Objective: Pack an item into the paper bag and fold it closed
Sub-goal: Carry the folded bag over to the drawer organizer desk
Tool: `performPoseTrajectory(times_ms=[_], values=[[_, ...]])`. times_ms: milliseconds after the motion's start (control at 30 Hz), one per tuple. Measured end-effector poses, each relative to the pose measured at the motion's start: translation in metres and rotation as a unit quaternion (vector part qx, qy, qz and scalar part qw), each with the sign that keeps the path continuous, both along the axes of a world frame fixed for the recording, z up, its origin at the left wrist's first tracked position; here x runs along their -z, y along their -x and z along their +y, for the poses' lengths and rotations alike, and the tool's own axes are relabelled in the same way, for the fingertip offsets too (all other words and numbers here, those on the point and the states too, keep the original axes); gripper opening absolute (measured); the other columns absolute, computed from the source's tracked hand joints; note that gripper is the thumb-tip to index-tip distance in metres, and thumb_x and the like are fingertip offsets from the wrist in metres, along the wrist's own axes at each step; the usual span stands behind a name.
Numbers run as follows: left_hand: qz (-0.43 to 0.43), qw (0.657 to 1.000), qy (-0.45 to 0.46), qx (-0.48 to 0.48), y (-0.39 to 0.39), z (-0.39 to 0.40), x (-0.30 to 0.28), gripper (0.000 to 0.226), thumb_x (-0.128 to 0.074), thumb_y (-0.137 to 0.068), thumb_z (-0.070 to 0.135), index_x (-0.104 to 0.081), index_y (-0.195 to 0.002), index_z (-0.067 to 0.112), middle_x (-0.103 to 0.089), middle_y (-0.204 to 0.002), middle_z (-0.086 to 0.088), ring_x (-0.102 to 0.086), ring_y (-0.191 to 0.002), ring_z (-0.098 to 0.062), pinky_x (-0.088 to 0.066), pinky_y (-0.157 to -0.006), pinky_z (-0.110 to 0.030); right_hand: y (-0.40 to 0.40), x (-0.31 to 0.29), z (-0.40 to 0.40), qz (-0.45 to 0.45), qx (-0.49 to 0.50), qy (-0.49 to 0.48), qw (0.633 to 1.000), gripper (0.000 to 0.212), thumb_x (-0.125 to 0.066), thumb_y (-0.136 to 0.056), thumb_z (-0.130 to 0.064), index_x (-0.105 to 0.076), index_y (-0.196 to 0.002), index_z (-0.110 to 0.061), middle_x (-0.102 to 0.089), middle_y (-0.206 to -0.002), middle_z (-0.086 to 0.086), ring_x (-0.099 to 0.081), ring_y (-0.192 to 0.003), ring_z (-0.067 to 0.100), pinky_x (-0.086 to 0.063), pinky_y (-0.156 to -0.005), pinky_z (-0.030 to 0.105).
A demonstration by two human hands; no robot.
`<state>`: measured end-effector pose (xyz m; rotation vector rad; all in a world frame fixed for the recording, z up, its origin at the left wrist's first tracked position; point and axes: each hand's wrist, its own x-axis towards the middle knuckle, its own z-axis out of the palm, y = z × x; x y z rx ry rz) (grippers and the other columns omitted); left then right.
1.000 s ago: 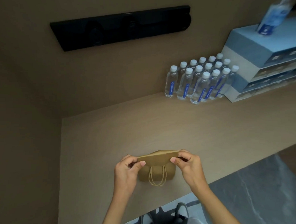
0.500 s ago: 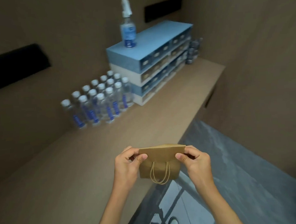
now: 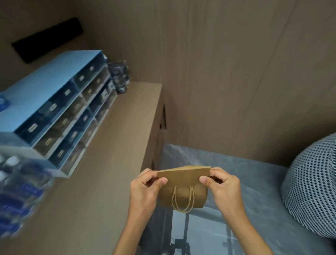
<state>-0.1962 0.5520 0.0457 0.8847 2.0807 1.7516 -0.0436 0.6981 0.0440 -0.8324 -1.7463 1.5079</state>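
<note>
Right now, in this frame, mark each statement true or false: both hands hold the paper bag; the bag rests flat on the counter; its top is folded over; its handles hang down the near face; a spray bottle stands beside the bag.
1. Both hands hold the paper bag. True: the left hand and right hand each pinch an upper corner.
2. The bag rests flat on the counter. False: it is held in the air, past the counter's edge, over the grey floor.
3. Its top is folded over. True.
4. Its handles hang down the near face. True.
5. A spray bottle stands beside the bag. False: nothing stands beside the bag; it is held clear of everything.
</note>
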Motion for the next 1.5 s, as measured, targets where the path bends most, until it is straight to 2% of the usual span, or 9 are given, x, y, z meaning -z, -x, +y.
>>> performPoseTrajectory(times_ms=[133,233,367,633,833,1067,1200,1300,1500], values=[[0.005,0.999,-0.019,0.046,0.025,0.058,0.0,0.04,-0.074,-0.078,-0.004,-0.07,-0.067,0.035,-0.06,-0.068,0.014,-0.056,-0.064,-0.002,-0.041,-0.055,-0.01,0.014,0.004,0.047,-0.009,0.035,-0.009,0.999,0.019,-0.074,-0.079,-0.002,-0.076,-0.07,-0.018,-0.073,-0.079,-0.003,-0.067,-0.073,0.014,-0.053,-0.064,0.021],[0.002,0.998,-0.017,0.066,0.058,0.115,0.005,0.037,-0.074,-0.078,-0.001,-0.07,-0.069,0.034,-0.06,-0.068,0.015,-0.056,-0.063,-0.002,-0.042,-0.056,-0.012,0.039,0.01,0.099,-0.018,0.062,-0.017,0.998,0.018,-0.074,-0.079,-0.004,-0.075,-0.071,-0.019,-0.073,-0.081,-0.003,-0.068,-0.074,0.013,-0.052,-0.064,0.019],[-0.001,0.996,-0.025,0.082,0.109,0.192,0.008,0.033,-0.074,-0.079,0.002,-0.07,-0.068,0.033,-0.059,-0.069,0.015,-0.055,-0.064,-0.003,-0.042,-0.057,-0.014,0.086,0.011,0.17,-0.026,0.084,-0.033,0.996,0.011,-0.074,-0.079,-0.004,-0.073,-0.069,-0.01,-0.07,-0.077,0.004,-0.065,-0.074,0.025,-0.052,-0.067,0.034],[-0.002,0.996,-0.018,0.091,0.199,0.321,0.001,0.028,-0.075,-0.077,0.002,-0.068,-0.067,0.026,-0.06,-0.069,0.011,-0.056,-0.065,-0.007,-0.043,-0.06,-0.017,0.17,-0.003,0.289,-0.019,0.1,-0.023,0.995,0.013,-0.074,-0.079,-0.003,-0.074,-0.07,-0.012,-0.072,-0.08,0.0,-0.066,-0.073,0.016,-0.051,-0.064,0.022],[-0.001,0.997,-0.022,0.07,0.246,0.398,0.004,0.02,-0.074,-0.08,0.004,-0.071,-0.072,0.022,-0.063,-0.074,0.006,-0.059,-0.068,-0.009,-0.048,-0.059,-0.022,0.224,0.001,0.374,-0.013,0.072,-0.023,0.997,0.012,-0.074,-0.08,-0.005,-0.074,-0.071,-0.014,-0.072,-0.081,0.001,-0.067,-0.074,0.017,-0.053,-0.066,0.026],[-0.009,0.999,-0.023,-0.03,0.309,0.475,0.017,0.024,-0.073,-0.073,0.011,-0.064,-0.062,0.031,-0.056,-0.065,0.012,-0.049,-0.06,-0.001,-0.038,-0.055,-0.016,0.32,0.014,0.486,-0.009,-0.038,-0.045,0.998,0.029,-0.074,-0.076,0.004,-0.074,-0.07,-0.024,-0.072,-0.077,-0.003,-0.065,-0.068,0.008,-0.049,-0.063,0.015],[-0.034,0.991,-0.023,-0.13,0.341,0.49,0.019,0.015,-0.079,-0.07,0.005,-0.068,-0.064,0.014,-0.059,-0.065,-0.006,-0.051,-0.061,-0.009,-0.04,-0.057,-0.024,0.386,0.013,0.53,-0.02,-0.135,-0.066,0.988,0.036,-0.076,-0.073,0.007,-0.071,-0.065,-0.027,-0.07,-0.074,-0.006,-0.062,-0.064,0.004,-0.046,-0.061,0.013],[-0.046,0.975,-0.012,-0.218,0.362,0.483,0.02,0.017,-0.08,-0.071,0.002,-0.065,-0.063,0.005,-0.057,-0.066,-0.014,-0.049,-0.06,-0.01,-0.039,-0.057,-0.026,0.44,0.015,0.54,-0.037,-0.215,-0.075,0.973,0.027,-0.076,-0.074,0.003,-0.072,-0.069,-0.023,-0.071,-0.075,-0.005,-0.065,-0.066,0.007,-0.048,-0.062,0.016],[-0.045,0.924,0.004,-0.379,0.395,0.429,0.022,0.017,-0.078,-0.073,0.001,-0.066,-0.064,0.008,-0.058,-0.065,-0.005,-0.049,-0.059,-0.006,-0.038,-0.056,-0.021,0.554,0.029,0.504,-0.054,-0.397,-0.089,0.912,0.029,-0.074,-0.077,0.002,-0.075,-0.073,-0.027,-0.075,-0.08,-0.01,-0.068,-0.072,0.004,-0.05,-0.064,0.012]])
